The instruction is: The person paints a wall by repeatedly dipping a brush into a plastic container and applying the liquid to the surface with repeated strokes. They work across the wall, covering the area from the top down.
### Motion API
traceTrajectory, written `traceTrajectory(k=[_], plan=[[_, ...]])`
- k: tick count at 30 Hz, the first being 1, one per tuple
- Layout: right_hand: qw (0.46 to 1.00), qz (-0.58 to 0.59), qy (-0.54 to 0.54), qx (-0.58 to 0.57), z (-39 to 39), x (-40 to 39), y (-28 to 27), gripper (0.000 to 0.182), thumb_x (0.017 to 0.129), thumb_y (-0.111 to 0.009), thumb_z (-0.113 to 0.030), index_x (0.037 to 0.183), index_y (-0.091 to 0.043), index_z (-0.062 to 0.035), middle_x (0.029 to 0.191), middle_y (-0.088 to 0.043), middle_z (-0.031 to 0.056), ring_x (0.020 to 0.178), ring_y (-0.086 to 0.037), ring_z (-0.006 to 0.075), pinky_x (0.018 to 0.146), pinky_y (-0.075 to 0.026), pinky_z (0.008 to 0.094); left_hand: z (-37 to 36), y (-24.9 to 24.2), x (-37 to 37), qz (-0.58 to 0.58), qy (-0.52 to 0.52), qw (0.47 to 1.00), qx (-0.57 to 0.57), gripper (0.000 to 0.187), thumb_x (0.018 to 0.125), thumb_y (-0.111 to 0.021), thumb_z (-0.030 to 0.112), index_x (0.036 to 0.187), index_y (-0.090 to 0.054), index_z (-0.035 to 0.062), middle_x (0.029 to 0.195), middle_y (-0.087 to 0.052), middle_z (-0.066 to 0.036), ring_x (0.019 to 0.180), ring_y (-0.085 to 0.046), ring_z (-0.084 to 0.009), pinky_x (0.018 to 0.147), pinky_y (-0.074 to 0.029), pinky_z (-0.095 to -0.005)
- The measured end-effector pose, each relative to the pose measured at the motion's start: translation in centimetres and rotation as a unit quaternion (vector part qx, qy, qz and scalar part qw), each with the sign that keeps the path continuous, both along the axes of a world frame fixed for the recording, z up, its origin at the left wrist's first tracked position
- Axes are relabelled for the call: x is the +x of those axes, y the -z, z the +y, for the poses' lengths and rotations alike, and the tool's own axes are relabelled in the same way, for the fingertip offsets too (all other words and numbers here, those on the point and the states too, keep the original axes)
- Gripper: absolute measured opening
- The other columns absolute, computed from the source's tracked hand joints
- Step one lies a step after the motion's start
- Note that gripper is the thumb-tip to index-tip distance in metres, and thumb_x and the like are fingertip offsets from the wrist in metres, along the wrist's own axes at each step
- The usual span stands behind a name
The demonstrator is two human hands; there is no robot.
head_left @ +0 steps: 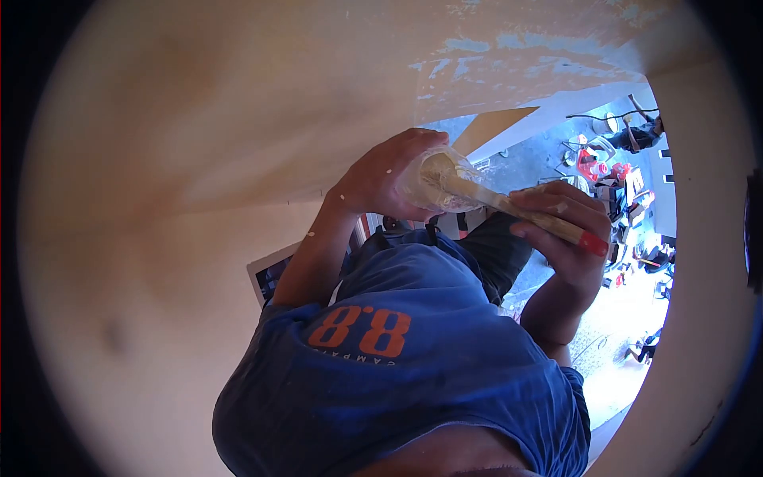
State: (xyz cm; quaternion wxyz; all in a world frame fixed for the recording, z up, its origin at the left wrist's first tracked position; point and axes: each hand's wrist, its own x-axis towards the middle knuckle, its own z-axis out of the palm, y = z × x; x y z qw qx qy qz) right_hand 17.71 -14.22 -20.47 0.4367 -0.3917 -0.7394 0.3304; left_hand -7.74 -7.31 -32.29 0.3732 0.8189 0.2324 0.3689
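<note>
My left hand point(381, 175) is wrapped around a clear plastic container point(413, 184) with whitish paint-like residue on its wall. A few white specks dot that hand and wrist. In my right hand point(568, 219) I grip a paintbrush point(493, 199) with a pale wooden handle and a red end. Its head reaches into the container's mouth, so the bristles are partly hidden. Both hands are in front of my blue shirt point(381, 397), above my legs.
A beige wall point(159, 238) with whitish patches overhead runs close on my left. Far below at right lies a floor with a white bucket point(606, 125), red items point(592, 165) and scattered gear. A person point(640, 133) in dark clothes is at the upper right.
</note>
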Motion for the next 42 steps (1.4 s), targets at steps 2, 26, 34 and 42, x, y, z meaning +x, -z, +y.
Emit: traceTrajectory(k=[2, 26, 34, 42], plan=[[0.996, -0.054, 0.029, -0.069, 0.0, -0.8, -0.9, 0.023, 0.068, -0.076, -0.006, 0.089, -0.069, 0.0024, 0.085, -0.068, 0.0134, 0.076, -0.068, 0.0231, 0.066, -0.052, 0.0292, -0.1, 0.4, 0.1, -0.004, 0.003, 1.0, -0.002, 0.102, 0.048, -0.09, 0.018, 0.135, -0.038, 0.0094, 0.122, -0.054, -0.017, 0.113, -0.055, -0.029, 0.095, -0.045, -0.0373], [0.99, -0.125, 0.006, -0.07, 2.0, -4.4, 1.3, 0.019, 0.072, -0.074, -0.012, 0.088, -0.068, -0.0026, 0.079, -0.063, 0.0123, 0.069, -0.063, 0.0319, 0.062, -0.05, 0.0361, -0.8, 0.6, 0.0, -0.017, 0.003, 0.998, -0.054, 0.103, 0.045, -0.09, 0.015, 0.135, -0.04, 0.013, 0.124, -0.052, -0.015, 0.116, -0.053, -0.0287, 0.094, -0.046, -0.0377], [0.984, -0.163, -0.005, -0.074, 1.6, -4.5, 1.3, 0.021, 0.072, -0.074, -0.006, 0.091, -0.069, 0.0016, 0.087, -0.067, 0.013, 0.075, -0.067, 0.0243, 0.067, -0.053, 0.0317, -1.1, 0.4, 0.1, 0.006, -0.004, 1.0, -0.028, 0.1, 0.046, -0.089, 0.017, 0.133, -0.041, 0.0116, 0.123, -0.052, -0.015, 0.115, -0.054, -0.0289, 0.094, -0.046, -0.0377], [0.991, -0.122, 0.01, -0.059, 1.3, -4.9, 1.9, 0.02, 0.073, -0.073, -0.013, 0.09, -0.068, -0.0035, 0.08, -0.062, 0.011, 0.068, -0.062, 0.0314, 0.061, -0.049, 0.0371, -1.2, 0.3, 0.0, -0.004, -0.009, 1.0, -0.007, 0.098, 0.048, -0.088, 0.021, 0.134, -0.041, 0.0102, 0.121, -0.053, -0.016, 0.108, -0.055, -0.033, 0.091, -0.046, -0.0386]])
